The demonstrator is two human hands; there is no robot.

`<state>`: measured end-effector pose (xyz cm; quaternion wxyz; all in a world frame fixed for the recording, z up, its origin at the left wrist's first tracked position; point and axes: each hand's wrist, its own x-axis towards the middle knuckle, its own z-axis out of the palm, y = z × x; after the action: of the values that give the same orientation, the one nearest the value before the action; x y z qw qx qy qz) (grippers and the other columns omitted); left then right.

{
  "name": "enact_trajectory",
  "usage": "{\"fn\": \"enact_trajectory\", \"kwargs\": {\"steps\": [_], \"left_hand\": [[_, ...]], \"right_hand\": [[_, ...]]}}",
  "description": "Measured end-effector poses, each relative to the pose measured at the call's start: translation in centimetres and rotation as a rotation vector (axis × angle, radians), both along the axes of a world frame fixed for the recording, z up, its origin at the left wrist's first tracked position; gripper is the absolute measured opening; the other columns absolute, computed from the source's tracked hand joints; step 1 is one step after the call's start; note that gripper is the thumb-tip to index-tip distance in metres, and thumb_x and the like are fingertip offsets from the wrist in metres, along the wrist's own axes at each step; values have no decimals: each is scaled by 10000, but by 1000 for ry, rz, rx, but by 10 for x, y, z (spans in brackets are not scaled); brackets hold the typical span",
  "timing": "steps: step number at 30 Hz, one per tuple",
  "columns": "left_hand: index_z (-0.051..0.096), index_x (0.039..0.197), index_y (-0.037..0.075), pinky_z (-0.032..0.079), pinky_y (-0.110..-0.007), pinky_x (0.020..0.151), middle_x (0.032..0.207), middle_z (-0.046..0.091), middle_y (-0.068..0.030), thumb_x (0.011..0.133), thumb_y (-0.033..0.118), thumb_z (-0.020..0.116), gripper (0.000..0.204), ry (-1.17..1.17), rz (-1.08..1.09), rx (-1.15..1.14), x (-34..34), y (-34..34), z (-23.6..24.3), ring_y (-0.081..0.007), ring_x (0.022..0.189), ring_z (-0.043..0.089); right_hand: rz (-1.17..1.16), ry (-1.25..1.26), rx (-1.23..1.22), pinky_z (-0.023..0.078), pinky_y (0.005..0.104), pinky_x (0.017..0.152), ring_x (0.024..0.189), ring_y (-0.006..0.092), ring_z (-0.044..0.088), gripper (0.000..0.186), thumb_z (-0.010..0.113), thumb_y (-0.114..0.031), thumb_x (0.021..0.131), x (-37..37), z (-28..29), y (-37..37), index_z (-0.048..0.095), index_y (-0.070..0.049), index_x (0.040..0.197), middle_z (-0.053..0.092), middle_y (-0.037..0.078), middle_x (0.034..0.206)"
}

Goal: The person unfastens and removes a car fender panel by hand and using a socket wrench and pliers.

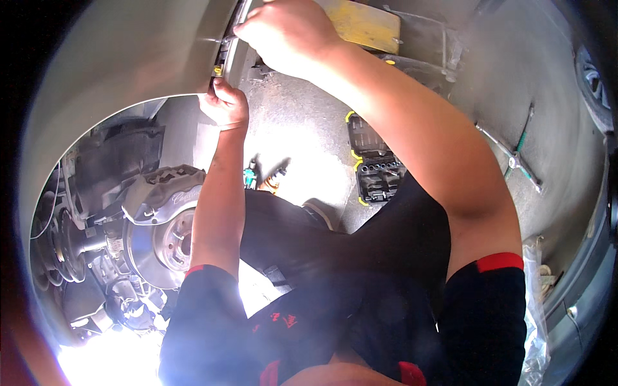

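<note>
At the top of the head view, my right hand [290, 35] is closed, its fingers pinched near a thin metal rod [229, 38] that meets the edge of a car's body panel [148, 45]. What that rod belongs to is hidden by the hand. Lower along the same edge, my left hand [225, 104] is curled with its thumb up, against the dark gap by the panel. I cannot make out what its fingers grip. A small yellow label [218, 70] shows in the gap between the two hands.
Left of my left forearm, an exposed brake disc [145, 248] and caliper [161, 199] sit in the wheel arch. An opened socket set case [380, 180] lies on the floor, with a cross-shaped wheel wrench [514, 161] farther right. A green-and-black tool [250, 175] stands beside my leg.
</note>
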<state>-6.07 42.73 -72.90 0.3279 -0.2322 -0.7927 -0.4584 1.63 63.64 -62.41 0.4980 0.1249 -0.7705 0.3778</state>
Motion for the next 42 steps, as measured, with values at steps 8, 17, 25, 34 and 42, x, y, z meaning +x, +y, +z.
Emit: {"fn": "enact_trajectory", "kwargs": {"steps": [8, 17, 25, 34, 42], "left_hand": [[654, 1066, -60, 531, -509, 757, 917, 687, -301, 981, 288, 464, 406, 129, 104, -164, 8, 1, 4, -510, 833, 663], [649, 1085, -57, 532, -497, 788, 949, 686, -294, 980, 324, 458, 439, 121, 88, -154, -1, 0, 6, -484, 859, 666], [525, 1351, -44, 380, -431, 1126, 1299, 589, -185, 929, 106, 552, 448, -49, -259, -82, 19, -20, 34, -308, 1210, 575], [591, 1294, -26, 486, -435, 1045, 1308, 634, -152, 981, 368, 588, 503, -353, -285, 377, -15, -6, 79, -296, 1188, 608], [615, 1291, -19, 522, -483, 1025, 1289, 644, -168, 1002, 402, 549, 515, -250, -301, 361, -23, -11, 68, -323, 1181, 628]], "right_hand": [[-34, -841, 188, 578, 484, 794, 900, 406, 725, 170, 651, -40, 758, 5, 34, 16, 766, -28, 882, 725, 244, 912], [109, -864, -144, 565, 419, 795, 862, 390, 719, 237, 644, -111, 820, 36, 23, 41, 780, -44, 1002, 719, 246, 936], [492, -822, -1052, 307, 200, 508, 592, 23, 445, 408, 750, -63, 897, 105, -87, 63, 672, 26, 1288, 764, 107, 980], [644, -569, -1341, 318, 225, 495, 571, 63, 470, 389, 765, -37, 847, 89, -92, 75, 687, 64, 1214, 753, 110, 894], [633, -648, -1323, 306, 224, 503, 583, 64, 461, 456, 762, -24, 846, 91, -102, 81, 646, 97, 1270, 736, 106, 903]]}}
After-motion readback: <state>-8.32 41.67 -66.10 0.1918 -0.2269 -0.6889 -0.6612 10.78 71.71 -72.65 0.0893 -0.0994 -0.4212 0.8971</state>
